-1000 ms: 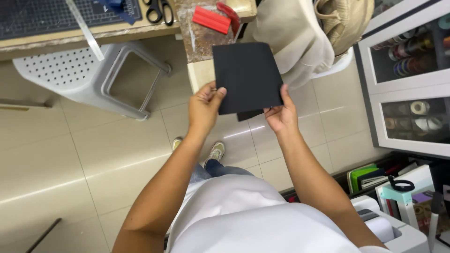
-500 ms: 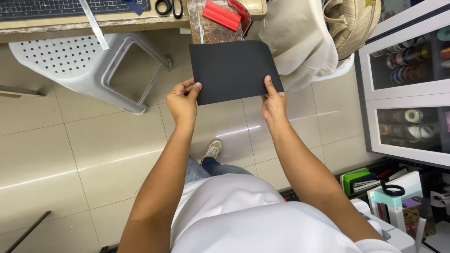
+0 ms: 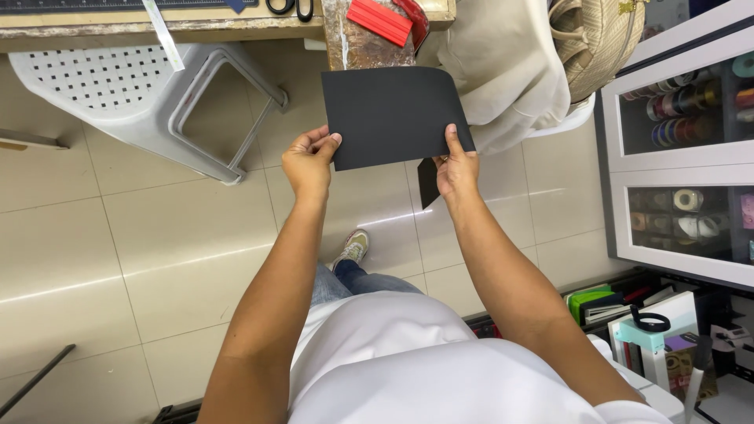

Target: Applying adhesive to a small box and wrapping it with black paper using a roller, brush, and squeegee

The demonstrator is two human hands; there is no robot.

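- Left hand [image 3: 309,161] pinches black sheet [image 3: 390,114] at lower left corner.
- Right hand [image 3: 455,166] clamps lower right edge, thumb on top.
- Sheet held above tiled floor [image 3: 157,235], near bench [image 3: 196,20].

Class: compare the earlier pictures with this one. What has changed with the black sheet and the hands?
The black sheet was turned from upright to lying wide. The left hand and right hand moved apart to its lower corners. Both kept their grip; the white stool stayed put.

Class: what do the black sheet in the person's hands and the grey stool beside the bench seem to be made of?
Black sheet: likely card or thin craft foam; matte, one corner curling.
Grey stool: moulded plastic, judging by its smooth one-piece form and perforated seat.
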